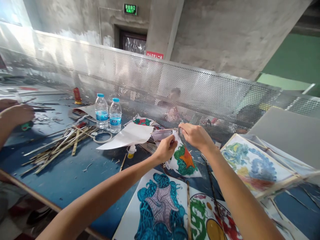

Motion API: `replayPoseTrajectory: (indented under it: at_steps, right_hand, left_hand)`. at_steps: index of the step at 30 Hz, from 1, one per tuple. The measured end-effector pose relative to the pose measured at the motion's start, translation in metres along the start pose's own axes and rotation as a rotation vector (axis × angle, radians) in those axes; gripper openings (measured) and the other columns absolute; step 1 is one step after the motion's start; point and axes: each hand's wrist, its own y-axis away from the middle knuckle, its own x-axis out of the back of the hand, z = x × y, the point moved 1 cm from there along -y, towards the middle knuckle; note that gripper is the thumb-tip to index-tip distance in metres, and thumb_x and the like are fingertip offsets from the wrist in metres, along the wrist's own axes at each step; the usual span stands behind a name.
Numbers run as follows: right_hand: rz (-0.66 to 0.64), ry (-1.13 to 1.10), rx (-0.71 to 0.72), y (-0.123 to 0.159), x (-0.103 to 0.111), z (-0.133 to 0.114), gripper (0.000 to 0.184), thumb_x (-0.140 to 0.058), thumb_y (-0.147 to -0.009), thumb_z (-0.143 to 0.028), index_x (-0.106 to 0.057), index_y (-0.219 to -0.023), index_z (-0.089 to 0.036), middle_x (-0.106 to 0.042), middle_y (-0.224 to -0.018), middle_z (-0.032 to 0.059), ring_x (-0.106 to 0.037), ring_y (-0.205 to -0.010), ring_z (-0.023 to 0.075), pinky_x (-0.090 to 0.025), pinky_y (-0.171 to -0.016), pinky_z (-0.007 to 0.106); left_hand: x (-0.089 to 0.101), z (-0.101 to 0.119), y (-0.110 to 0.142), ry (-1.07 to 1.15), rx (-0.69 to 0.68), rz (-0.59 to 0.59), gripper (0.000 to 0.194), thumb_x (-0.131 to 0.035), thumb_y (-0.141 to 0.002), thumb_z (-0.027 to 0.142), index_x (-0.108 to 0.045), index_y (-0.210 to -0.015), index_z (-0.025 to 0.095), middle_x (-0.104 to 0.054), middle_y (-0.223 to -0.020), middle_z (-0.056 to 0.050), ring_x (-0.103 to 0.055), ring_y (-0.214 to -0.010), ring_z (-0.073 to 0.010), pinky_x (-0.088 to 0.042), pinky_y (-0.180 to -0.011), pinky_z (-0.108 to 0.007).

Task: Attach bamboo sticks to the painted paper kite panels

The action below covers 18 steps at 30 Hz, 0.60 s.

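Observation:
A painted paper sheet [186, 160] with an orange starfish on green hangs tilted above the table. My left hand [166, 149] is closed, fingers pinched at the upper left edge of this sheet. Along its top runs a thin stick [165, 130], and my right hand [196, 136] is closed at the stick's right end; the exact grip is partly hidden. A bare white sheet [127, 136] curls up just left of my left hand. Below my hands lies a paper painted with a lilac starfish on blue [162, 206], beside another colourful painted paper [210, 220].
Left of centre are two water bottles [101, 115], a hoop [102, 137], a pile of bamboo strips [62, 146] and a small glue bottle [131, 151]. A framed painted kite [252, 166] stands at right. Another person's hands [17, 113] work at far left. A perforated metal screen [140, 80] borders the table.

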Motion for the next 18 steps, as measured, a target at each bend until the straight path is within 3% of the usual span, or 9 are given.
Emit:
replayPoseTrajectory:
  at_steps: [3, 8, 11, 14, 18]
  right_hand:
    - [0.047, -0.010, -0.043, 0.002, -0.002, 0.007, 0.035, -0.036, -0.103, -0.023, -0.067, -0.118, -0.017, -0.074, -0.108, 0.0123, -0.071, -0.096, 0.0256, -0.049, -0.078, 0.036]
    - [0.043, -0.073, -0.036, 0.003, -0.004, 0.003, 0.027, -0.044, -0.103, -0.029, -0.067, -0.115, -0.023, -0.076, -0.102, 0.0066, -0.072, -0.092, 0.0238, -0.049, -0.077, 0.034]
    - [0.096, -0.117, -0.122, 0.006, -0.006, 0.011, 0.023, -0.049, -0.101, -0.027, -0.067, -0.115, -0.023, -0.076, -0.100, 0.0058, -0.073, -0.092, 0.0235, -0.050, -0.081, 0.034]
    - [0.216, -0.158, -0.322, 0.012, -0.008, 0.041, 0.020, -0.055, -0.099, -0.026, -0.068, -0.113, -0.019, -0.075, -0.088, 0.0051, -0.073, -0.086, 0.0228, -0.052, -0.085, 0.037]
    - [0.383, -0.230, -0.647, 0.027, -0.002, 0.101, 0.014, -0.064, -0.098, -0.026, -0.067, -0.106, -0.014, -0.069, -0.076, -0.0007, -0.068, -0.070, 0.0160, -0.057, -0.079, 0.035]
  left_hand:
    - [-0.002, 0.001, 0.002, 0.003, 0.013, -0.004, 0.027, -0.050, -0.096, 0.026, -0.033, -0.075, 0.021, -0.033, -0.064, 0.007, -0.031, -0.060, -0.0119, -0.021, -0.062, -0.029]
    - [0.001, 0.001, 0.001, 0.014, 0.055, 0.028, 0.027, -0.051, -0.096, 0.023, -0.034, -0.075, 0.021, -0.034, -0.065, 0.007, -0.031, -0.061, -0.0123, -0.023, -0.063, -0.028]
    - [0.004, -0.001, 0.002, 0.036, 0.098, 0.027, 0.030, -0.055, -0.094, 0.021, -0.034, -0.073, 0.021, -0.033, -0.063, 0.008, -0.030, -0.059, -0.0123, -0.022, -0.061, -0.028]
    - [0.006, -0.005, 0.006, 0.096, 0.181, 0.061, 0.032, -0.058, -0.093, 0.019, -0.035, -0.071, 0.021, -0.032, -0.063, 0.007, -0.031, -0.057, -0.0118, -0.023, -0.058, -0.026]
    - [0.007, -0.015, 0.013, 0.249, 0.316, 0.158, 0.027, -0.057, -0.097, 0.026, -0.041, -0.075, 0.020, -0.036, -0.067, 0.006, -0.035, -0.057, -0.0112, -0.029, -0.056, -0.023]
